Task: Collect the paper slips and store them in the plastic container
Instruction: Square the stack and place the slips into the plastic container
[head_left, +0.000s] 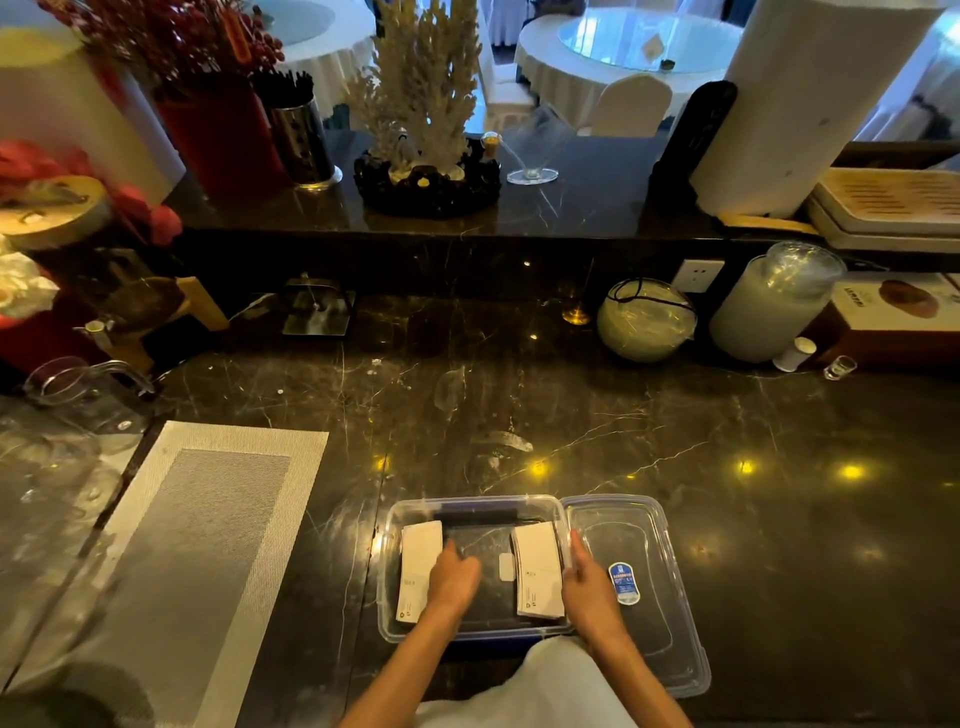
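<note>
A clear plastic container sits on the dark marble counter near the front edge. Inside it lie two stacks of white paper slips: the left stack and the right stack. My left hand is inside the container, fingers curled, resting against the left stack. My right hand is at the container's right wall, touching the right stack's edge. The clear lid with a blue sticker lies flat just to the right of the container.
A woven grey placemat lies to the left. Glass jugs stand at far left. A round jar, a white canister and a small shot glass line the back right. A raised ledge carries vases and decorations.
</note>
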